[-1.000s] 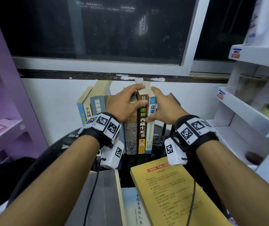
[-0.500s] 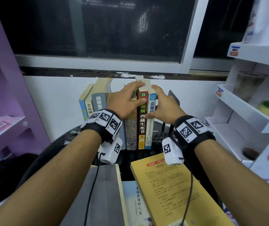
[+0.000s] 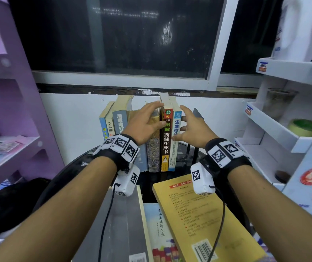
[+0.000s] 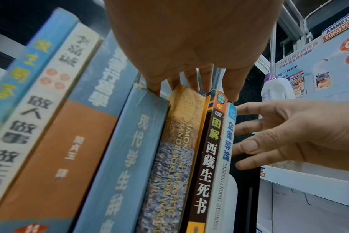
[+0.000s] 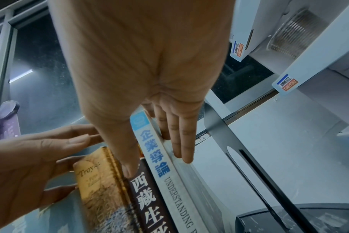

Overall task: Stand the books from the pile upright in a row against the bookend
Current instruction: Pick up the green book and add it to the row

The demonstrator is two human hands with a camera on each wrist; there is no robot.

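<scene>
Several books stand upright in a row on the black round table (image 3: 151, 178). A white-and-blue book (image 3: 176, 140) ends the row on the right, beside the dark red-brown book (image 3: 166, 146) and the worn "Troy" book (image 4: 181, 126). The black bookend (image 3: 197, 114) stands just right of the row, with a gap visible in the right wrist view. My left hand (image 3: 151, 118) rests on the book tops, fingers straight and thumb on the dark spine. My right hand (image 3: 185, 123) is spread, its fingers (image 5: 181, 141) straight along the white book's cover. The pile lies flat in front with a yellow book (image 3: 198, 214) on top.
A grey book (image 3: 121, 224) and a pale book (image 3: 160, 233) lie flat at the near edge. White shelves (image 3: 276, 129) with a green tape roll stand to the right. A purple shelf unit (image 3: 18, 129) is on the left, and the window wall is right behind the row.
My right hand has loosened from the row, and its fingers are now spread and straight beside the white book. The left hand stays on the book tops.
</scene>
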